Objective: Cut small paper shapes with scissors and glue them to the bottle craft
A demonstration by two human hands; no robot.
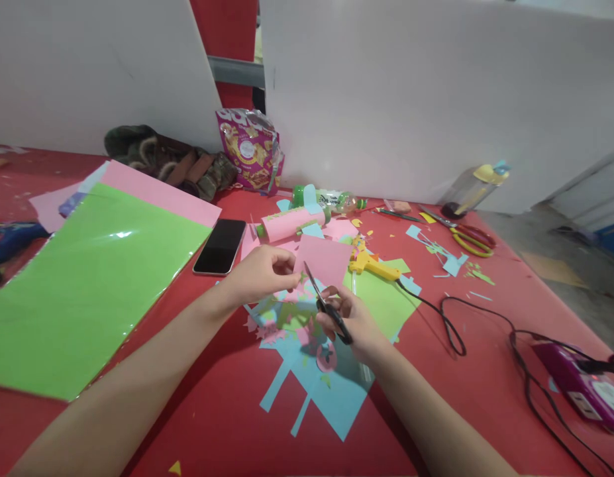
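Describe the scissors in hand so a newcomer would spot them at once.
On the red table, find the pile of blue, green and pink paper scraps near the middle. Over it, the right hand grips scissors, blades slanting up and left in the picture, near the left hand. Black handles set them apart from the other scissors, red- and yellow-handled, lying farther right.

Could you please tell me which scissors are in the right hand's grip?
The black-handled scissors: the right hand's grip holds them, while the red-and-yellow-handled scissors lie farther right on the red table.
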